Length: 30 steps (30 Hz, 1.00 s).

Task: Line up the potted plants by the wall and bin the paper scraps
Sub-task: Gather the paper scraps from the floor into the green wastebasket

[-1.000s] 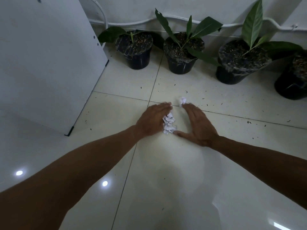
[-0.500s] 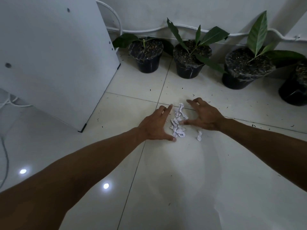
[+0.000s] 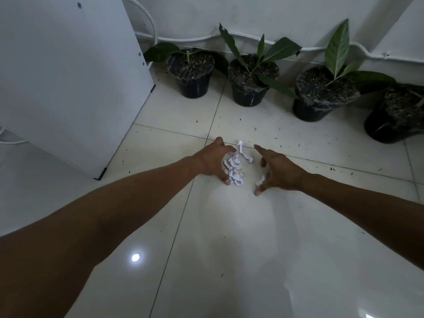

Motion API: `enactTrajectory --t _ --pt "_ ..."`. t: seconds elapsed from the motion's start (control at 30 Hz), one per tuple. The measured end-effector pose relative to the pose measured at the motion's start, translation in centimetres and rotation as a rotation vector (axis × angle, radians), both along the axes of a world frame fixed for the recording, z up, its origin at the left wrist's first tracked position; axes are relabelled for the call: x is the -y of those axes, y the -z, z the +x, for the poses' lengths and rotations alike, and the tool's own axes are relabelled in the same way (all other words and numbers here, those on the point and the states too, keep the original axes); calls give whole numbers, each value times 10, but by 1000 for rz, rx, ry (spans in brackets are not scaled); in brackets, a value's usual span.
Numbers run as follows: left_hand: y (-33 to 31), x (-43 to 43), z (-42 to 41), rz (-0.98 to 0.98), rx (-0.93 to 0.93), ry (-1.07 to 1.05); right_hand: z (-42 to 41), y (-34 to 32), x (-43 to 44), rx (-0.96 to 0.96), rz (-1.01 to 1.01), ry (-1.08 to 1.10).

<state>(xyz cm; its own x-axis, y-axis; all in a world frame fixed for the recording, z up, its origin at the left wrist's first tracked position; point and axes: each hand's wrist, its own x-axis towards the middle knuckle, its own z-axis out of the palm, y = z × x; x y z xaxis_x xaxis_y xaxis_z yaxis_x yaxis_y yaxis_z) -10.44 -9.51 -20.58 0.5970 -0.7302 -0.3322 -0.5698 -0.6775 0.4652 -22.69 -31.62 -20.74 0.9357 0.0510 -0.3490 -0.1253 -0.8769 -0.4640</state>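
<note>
A heap of crumpled paper scraps (image 3: 234, 167) lay on the white tiled floor (image 3: 229, 237), with a loose strip (image 3: 243, 150) at its far edge and one stray scrap (image 3: 261, 180) to its right. The left hand (image 3: 212, 160) cupped the heap's left side, fingers spread, gripping nothing. The right hand (image 3: 278, 172) was likewise spread, beside the stray scrap. Four potted plants (image 3: 249, 80) stood in a row along the wall (image 3: 263, 17). A white cabinet (image 3: 68, 76) stood at left.
</note>
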Motion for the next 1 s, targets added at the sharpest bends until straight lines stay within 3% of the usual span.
enactTrajectory --t 0.5,1.0 --pt "-8 -9 -20 -95 92 5 29 2 -54 127 90 0" --pt "-30 18 -33 -144 83 -49 20 -14 -48 160 195 260"
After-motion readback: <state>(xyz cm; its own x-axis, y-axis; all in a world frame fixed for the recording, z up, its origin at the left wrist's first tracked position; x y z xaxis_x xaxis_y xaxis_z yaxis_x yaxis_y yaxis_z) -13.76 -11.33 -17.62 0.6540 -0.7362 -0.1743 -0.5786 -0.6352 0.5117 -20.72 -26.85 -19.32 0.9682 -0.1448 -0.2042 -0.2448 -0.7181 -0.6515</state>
